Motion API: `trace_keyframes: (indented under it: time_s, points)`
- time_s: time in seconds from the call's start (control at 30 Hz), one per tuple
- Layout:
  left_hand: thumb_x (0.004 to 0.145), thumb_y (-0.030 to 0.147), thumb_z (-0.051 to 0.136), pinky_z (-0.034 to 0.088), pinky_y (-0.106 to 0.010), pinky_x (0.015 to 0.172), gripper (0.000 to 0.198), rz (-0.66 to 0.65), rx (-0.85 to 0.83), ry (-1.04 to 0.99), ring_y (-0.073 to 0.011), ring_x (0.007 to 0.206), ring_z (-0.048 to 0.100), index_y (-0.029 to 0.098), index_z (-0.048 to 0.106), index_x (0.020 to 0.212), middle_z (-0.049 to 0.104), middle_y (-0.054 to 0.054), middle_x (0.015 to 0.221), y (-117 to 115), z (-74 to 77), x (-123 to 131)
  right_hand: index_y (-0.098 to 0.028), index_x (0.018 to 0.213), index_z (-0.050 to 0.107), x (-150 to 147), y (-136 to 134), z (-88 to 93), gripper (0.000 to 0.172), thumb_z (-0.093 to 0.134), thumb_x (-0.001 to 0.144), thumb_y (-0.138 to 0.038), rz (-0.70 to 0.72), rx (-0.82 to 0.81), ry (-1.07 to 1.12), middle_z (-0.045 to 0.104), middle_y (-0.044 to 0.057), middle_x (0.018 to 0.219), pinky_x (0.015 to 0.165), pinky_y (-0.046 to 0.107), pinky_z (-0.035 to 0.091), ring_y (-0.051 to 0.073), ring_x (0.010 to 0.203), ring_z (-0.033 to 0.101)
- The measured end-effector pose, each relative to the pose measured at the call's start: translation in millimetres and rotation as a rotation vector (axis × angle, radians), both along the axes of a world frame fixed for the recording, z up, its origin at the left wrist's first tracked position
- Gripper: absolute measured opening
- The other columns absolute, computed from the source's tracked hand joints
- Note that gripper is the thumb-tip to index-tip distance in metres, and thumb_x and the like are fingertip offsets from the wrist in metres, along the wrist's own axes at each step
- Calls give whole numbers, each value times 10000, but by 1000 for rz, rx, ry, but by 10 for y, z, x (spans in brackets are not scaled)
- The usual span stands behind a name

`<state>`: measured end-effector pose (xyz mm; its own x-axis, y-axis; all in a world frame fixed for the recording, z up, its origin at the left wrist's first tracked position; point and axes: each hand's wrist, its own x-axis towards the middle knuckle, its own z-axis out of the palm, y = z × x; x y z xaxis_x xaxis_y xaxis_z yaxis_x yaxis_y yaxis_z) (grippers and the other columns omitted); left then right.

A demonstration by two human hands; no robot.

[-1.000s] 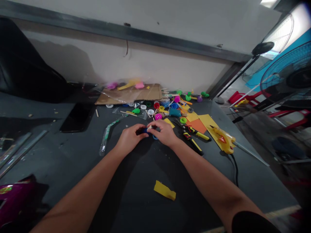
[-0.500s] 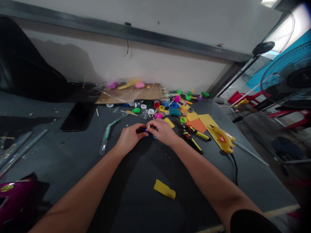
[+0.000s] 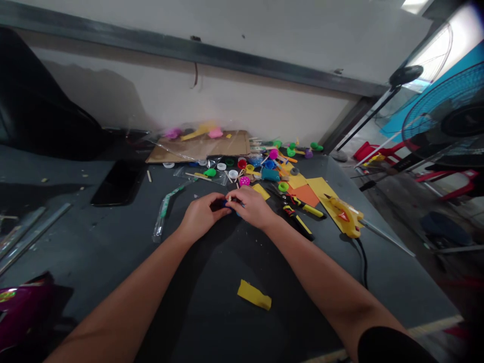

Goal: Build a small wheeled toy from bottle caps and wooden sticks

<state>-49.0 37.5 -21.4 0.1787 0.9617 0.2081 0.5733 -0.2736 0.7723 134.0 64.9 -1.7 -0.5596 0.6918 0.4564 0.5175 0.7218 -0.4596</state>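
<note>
Both my hands meet low over the middle of the dark table. My left hand [image 3: 201, 214] is closed, with thumb and fingers round what looks like a blue bottle cap [image 3: 225, 203], mostly hidden between the hands. My right hand [image 3: 252, 205] is pinched on a short pale stick piece [image 3: 229, 198] at the cap. A bit of lighter blue shows under my right fingers; its shape is hidden. Just beyond them lie a pink perforated disc [image 3: 245, 181] and a white cap [image 3: 233, 174]. A yellow paper strip [image 3: 254, 295] lies between my forearms.
Pliers with yellow-black handles [image 3: 299, 223] and a yellow glue gun [image 3: 346, 217] with its cord lie right. Left are a black phone [image 3: 116, 183] and a wrapped straw [image 3: 166, 207]. Caps, sticks and cardboard [image 3: 200, 147] line the wall. A fan [image 3: 449, 113] stands beyond the table.
The whole view has shifted slightly left. My hands stay together on the small pieces, with only slight finger movement; the pale stick piece shows a little more plainly.
</note>
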Motion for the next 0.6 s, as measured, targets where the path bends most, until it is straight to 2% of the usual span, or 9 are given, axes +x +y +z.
trace_keyframes:
  time_s: [0.33, 0.6]
  points:
    - [769, 346, 661, 515, -311, 760, 289, 32, 57, -9, -186, 842, 657, 239, 648, 1037, 708, -25, 979, -18, 40, 23, -217, 1054, 624, 20, -11, -7, 198, 562, 889, -308, -14, 24, 36, 659, 40, 881, 784, 303, 437, 173, 835, 570]
    - [752, 305, 682, 508, -325, 811, 281, -8, 70, -52, -187, 872, 655, 215, 640, 1015, 700, -32, 984, 6, -1, 10, -196, 964, 633, 27, -2, -5, 146, 588, 874, -302, -8, 59, 74, 663, 48, 879, 785, 303, 442, 178, 835, 563]
